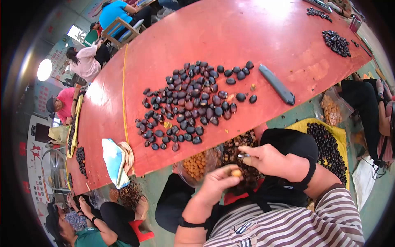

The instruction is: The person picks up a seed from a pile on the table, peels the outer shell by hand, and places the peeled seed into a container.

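Between the thumb and fingers of my left hand point(216, 185) is a pale yellow peeled nut point(236, 173). My right hand point(273, 162) is closed just above and to the right of it, index finger stretched forward. A small shiny bit shows at its fingertips, too small to name. Beneath both hands lies a heap of brown shell pieces point(234, 150). Left of them, by my knee, a clear plastic bag point(195, 164) holds many peeled yellow nuts. Dark, glossy nuts point(189, 99) are spread over the red table point(197, 37) in front of me.
A long grey plastic object point(276, 84) lies near the table edge. A blue and white cloth point(117, 162) hangs over the edge at left. Dark nuts cover a yellow sack point(343, 164) on the floor at right. Several people sit around the table, some with nuts before them.
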`<state>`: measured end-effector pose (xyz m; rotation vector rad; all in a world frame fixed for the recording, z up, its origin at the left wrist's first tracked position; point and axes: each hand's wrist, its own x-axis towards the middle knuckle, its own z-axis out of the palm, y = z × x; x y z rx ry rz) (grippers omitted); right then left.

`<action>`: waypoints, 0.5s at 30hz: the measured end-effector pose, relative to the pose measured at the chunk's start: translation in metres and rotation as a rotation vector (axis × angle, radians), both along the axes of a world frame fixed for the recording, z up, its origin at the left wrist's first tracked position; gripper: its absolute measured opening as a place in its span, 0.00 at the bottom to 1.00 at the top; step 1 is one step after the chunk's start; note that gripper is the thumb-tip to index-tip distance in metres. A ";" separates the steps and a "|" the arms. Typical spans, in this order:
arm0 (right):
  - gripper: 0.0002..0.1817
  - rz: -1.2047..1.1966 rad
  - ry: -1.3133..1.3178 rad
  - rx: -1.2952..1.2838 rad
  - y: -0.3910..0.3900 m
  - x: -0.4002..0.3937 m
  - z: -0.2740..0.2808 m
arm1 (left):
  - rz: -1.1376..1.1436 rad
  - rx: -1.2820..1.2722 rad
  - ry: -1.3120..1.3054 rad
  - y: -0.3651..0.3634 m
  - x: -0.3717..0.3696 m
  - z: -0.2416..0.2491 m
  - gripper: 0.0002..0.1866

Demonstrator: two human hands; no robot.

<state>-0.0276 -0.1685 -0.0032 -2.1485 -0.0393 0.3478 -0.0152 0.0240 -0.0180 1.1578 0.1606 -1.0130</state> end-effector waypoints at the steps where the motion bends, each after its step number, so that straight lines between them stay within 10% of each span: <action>1: 0.14 -0.037 -0.017 0.123 0.001 -0.005 -0.006 | 0.032 -0.039 -0.002 0.003 0.004 0.006 0.18; 6: 0.17 -0.162 0.000 0.625 0.020 -0.022 -0.014 | 0.187 -0.218 0.015 0.010 0.006 0.002 0.16; 15: 0.21 -0.001 0.183 0.631 0.022 -0.018 0.016 | 0.199 -0.263 0.030 0.009 0.000 0.002 0.14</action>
